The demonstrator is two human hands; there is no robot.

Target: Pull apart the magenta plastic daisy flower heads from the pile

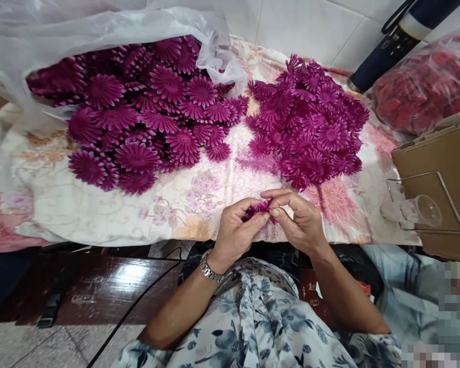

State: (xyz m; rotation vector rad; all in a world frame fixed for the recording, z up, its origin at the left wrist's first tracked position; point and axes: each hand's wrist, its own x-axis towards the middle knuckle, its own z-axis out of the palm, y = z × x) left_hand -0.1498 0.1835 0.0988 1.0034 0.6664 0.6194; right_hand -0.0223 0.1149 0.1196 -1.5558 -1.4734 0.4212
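- Flower (257,209): a small magenta fabric flower held between both hands, just above the near edge of the cloth-covered table; mostly hidden by the fingers, so only crumpled petals show.
- Left hand (235,230): thumb and forefinger pressed together on the left side of the flower, the other fingers curled under; a metal watch (210,269) sits at the wrist.
- Right hand (299,217): fingertips bent inward and pinching the right side of the flower, forefinger arched over the top.
- Handling, as judged: the flower looks very light, soft and thin, with petals that fold under slight pressure; likely not fragile, yet easily creased. The firmest hold appears to be at the centre, where the layers meet, rather than at the petal tips.
- Left pile (138,117): many flat, broad flowers of the same colour, spilling from a clear plastic bag (99,30) onto the cloth; well apart from the hands.
- Right pile (310,122): a heap of smaller, more gathered flowers, near the hands and just beyond them.
- Cloth (184,199): a pale floral sheet, soft and slightly wrinkled, covering the table; loose magenta fluff lies between the piles.
- Cardboard box (437,168): at the right edge, with a wire frame and a clear plastic piece lying on it.
- Red bag (425,82): a clear bag of red pieces at the far right, beside a dark cylinder (391,51) leaning against the white tiled wall.
- Foreground: a dark polished wooden ledge (107,286) below the table, tiled floor beneath it; another person's pale sleeve enters at lower right.
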